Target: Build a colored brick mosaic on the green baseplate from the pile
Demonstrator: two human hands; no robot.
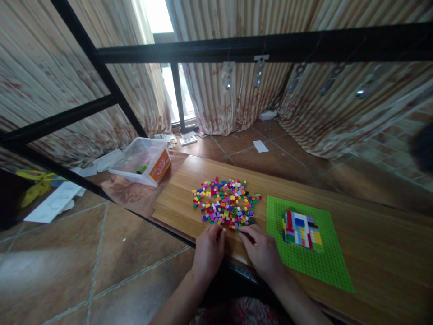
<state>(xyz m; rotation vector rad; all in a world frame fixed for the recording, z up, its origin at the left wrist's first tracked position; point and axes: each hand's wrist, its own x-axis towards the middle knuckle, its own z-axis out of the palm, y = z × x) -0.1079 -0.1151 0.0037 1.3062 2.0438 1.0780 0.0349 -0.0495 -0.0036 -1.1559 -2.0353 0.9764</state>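
A loose pile of small multicoloured building bricks (225,205) lies spread on the wooden table. At its near edge, my left hand (209,248) is closed with fingers curled together; whatever is in them is hidden. My right hand (263,253) is beside it, thumb and fingertips pinched at the pile's near right edge. A tiny green spot shows at those fingertips, too small to name. To the right, a green baseplate (333,259) carries a low block built of bricks (302,230) in white, red, blue, yellow and other colours.
A clear plastic box (135,174) with an orange label and a few bricks inside stands beyond the table's left end. Black metal bars (203,52) cross in front of striped curtains (257,99). Papers (54,203) lie on the tiled floor (135,253).
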